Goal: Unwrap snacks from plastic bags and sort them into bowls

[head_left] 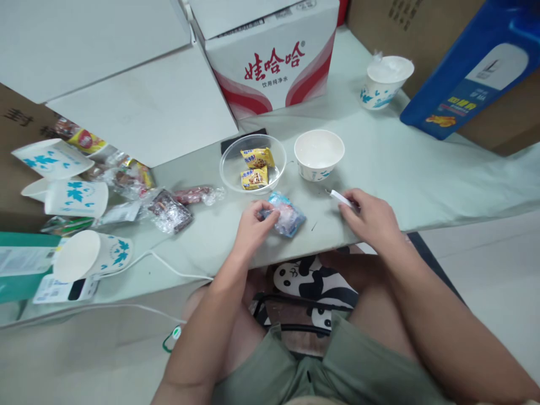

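Note:
My left hand (257, 225) is closed on the left edge of a small blue and clear plastic snack packet (291, 216), pinching it between thumb and fingers near the table's front edge. In my right hand (371, 216) is a slim white utility knife (340, 197), its thin metal tip pointing left, apart from the packet. Behind the packet stands a clear round plastic bowl (225, 174) with two yellow wrapped snacks (255, 178) inside. A white paper bowl (319, 152) with blue leaf prints sits upright to its right.
Several paper cups (90, 256) lie tipped at the left, among wrapped snacks (171, 211) and a white cable (169, 267). White cartons (274, 67) line the back. At the back right are another paper cup (382, 84) holding clear plastic and a large blue jug (464, 73).

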The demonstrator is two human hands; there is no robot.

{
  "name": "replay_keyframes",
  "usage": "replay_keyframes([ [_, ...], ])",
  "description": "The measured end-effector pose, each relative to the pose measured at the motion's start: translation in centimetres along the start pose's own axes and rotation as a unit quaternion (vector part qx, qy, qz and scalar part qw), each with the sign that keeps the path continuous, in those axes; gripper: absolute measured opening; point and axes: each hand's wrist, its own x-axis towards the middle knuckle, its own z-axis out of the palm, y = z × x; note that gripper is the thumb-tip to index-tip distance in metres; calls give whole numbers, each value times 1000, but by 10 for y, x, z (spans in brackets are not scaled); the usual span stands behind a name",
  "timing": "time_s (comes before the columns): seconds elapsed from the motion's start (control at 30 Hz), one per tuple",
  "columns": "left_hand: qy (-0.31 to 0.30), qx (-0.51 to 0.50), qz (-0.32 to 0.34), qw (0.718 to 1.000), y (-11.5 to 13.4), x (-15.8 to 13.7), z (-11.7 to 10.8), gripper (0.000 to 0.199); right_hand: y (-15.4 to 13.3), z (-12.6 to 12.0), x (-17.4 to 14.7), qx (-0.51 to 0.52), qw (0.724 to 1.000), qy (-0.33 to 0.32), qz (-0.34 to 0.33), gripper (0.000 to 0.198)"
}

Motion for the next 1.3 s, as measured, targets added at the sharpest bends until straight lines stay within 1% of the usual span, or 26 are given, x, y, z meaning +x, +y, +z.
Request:
replay_keyframes([
  [0.03, 4, -12, -8, 1000, -1, 0, 2, 17, -8, 2, -3, 95, 995, -22, -15, 20],
  [0.07, 9, -32, -15, 999, -1, 0, 4, 22, -16, 5, -5, 195, 978, -57, -33, 23],
  [0.13, 21, -79, -26, 996, -3, -1, 9, 38, -33, 17, -8, 357, 922, -135, -65, 31],
  [0.17, 18, -100, -33, 994, -4, -1, 11, 44, -40, 24, -8, 405, 897, -165, -70, 35],
  [0.2, 8, -115, -42, 992, -5, -1, 12, 45, -46, 32, -7, 435, 879, -183, -68, 39],
  [0.27, -21, -129, -59, 990, -5, -2, 14, 41, -53, 44, -3, 468, 860, -198, -49, 44],
  [0.33, -29, -133, -56, 989, -4, -3, 13, 38, -55, 50, -1, 486, 849, -203, -37, 45],
  [0.4, -4, -127, -37, 991, -3, -4, 10, 37, -55, 50, -1, 480, 855, -189, -53, 41],
  [0.47, 29, -113, -17, 993, -2, -4, 7, 37, -53, 45, -4, 445, 880, -147, -83, 34],
  [0.53, 52, -101, -2, 994, -2, -4, 5, 36, -53, 42, -7, 385, 910, -107, -110, 28],
  [0.6, 57, -98, 10, 993, -3, -3, 4, 35, -53, 41, -10, 320, 935, -82, -130, 25],
  [0.7, 47, -101, 27, 993, -6, -3, 5, 34, -55, 43, -9, 247, 958, -59, -135, 25],
  [0.83, 44, -145, 15, 988, -5, -5, 4, 37, -57, 44, -6, 189, 970, -74, -133, 25],
  [0.97, 94, -225, -21, 970, 1, -5, -3, 43, -51, 37, -6, 144, 978, -94, -121, 26],
  [1.07, 121, -277, -36, 953, 7, -4, -10, 47, -37, 25, -5, 112, 982, -93, -121, 28],
  [1.17, 96, -281, -64, 953, 8, -7, -8, 47, -14, 10, -2, 61, 991, -49, -111, 29],
  [1.23, 73, -267, -81, 958, 5, -11, -1, 46, 3, 4, 3, 2, 995, -7, -104, 28],
  [1.3, 53, -237, -87, 966, 1, -17, 9, 46, 17, 2, 7, -62, 992, 23, -107, 24],
])
